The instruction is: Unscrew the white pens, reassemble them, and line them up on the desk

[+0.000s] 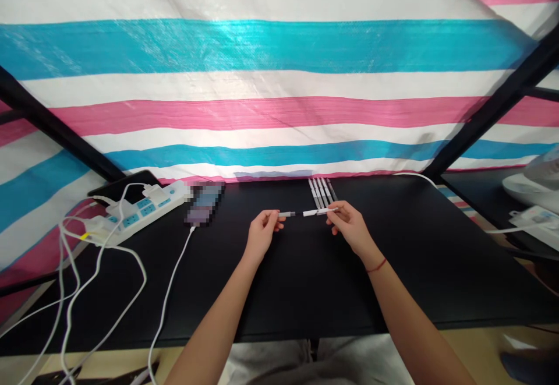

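Above the black table, my left hand pinches a slim pen, whose grey section and dark tip point right. Facing it, my right hand grips a white pen part between thumb and fingers. A narrow gap separates the two pieces, which are almost in line. Whether the right piece is a cap or a barrel is hard to make out. Just behind my right hand lies a row of several white and grey pens, side by side on the table.
On the left, a white power strip with plugs and loose white cables spreads over the black table. A blurred-out phone is on a charging cable. A striped sheet hangs behind, between black frame posts.
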Demonstrator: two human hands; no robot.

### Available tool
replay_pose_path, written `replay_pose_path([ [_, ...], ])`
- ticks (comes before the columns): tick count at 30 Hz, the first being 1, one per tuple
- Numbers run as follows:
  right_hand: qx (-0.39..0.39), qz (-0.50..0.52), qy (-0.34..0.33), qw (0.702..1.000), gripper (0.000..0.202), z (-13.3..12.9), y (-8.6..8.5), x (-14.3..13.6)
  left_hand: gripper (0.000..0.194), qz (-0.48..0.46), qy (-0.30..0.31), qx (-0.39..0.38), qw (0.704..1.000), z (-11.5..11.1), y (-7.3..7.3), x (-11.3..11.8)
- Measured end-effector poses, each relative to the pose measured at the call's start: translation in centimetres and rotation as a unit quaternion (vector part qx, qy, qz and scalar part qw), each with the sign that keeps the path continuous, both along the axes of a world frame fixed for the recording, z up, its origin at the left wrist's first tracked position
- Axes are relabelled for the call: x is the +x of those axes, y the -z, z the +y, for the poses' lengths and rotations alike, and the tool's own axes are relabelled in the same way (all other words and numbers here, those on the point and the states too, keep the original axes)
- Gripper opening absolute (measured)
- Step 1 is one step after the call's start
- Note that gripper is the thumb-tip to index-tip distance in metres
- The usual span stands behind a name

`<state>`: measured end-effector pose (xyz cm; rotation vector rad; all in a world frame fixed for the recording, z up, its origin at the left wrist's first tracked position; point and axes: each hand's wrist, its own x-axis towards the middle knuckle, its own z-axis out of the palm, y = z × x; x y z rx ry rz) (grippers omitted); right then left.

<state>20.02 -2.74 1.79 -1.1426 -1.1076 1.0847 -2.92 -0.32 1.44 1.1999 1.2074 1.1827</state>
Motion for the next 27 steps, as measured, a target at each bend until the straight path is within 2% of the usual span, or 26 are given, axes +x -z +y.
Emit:
replay_pose_path([
  [5, -0.024, 0.075, 0.059, 0.995, 0.029, 0.3, -0.1, 0.9, 0.047, -0.033, -0.026, -0.018, 0.999, 0.4, 0.2, -0.5],
  [10, -0.033, 0.119, 0.106, 0.987, 0.037, 0.4, -0.3, 1.6, 0.046, -0.052, -0.040, -0.025, 0.998, 0.5, 0.3, -0.8],
  [16, -0.054, 0.133, 0.110, 0.983, 0.029, 0.3, -0.5, 1.8, 0.046, -0.066, -0.038, -0.027, 0.997, 0.5, 0.4, -0.8],
  [27, -0.046, 0.163, 0.120, 0.978, 0.029, 0.4, -0.3, 1.7, 0.043, -0.086, -0.031, -0.029, 0.995, 0.4, 0.2, -0.6],
])
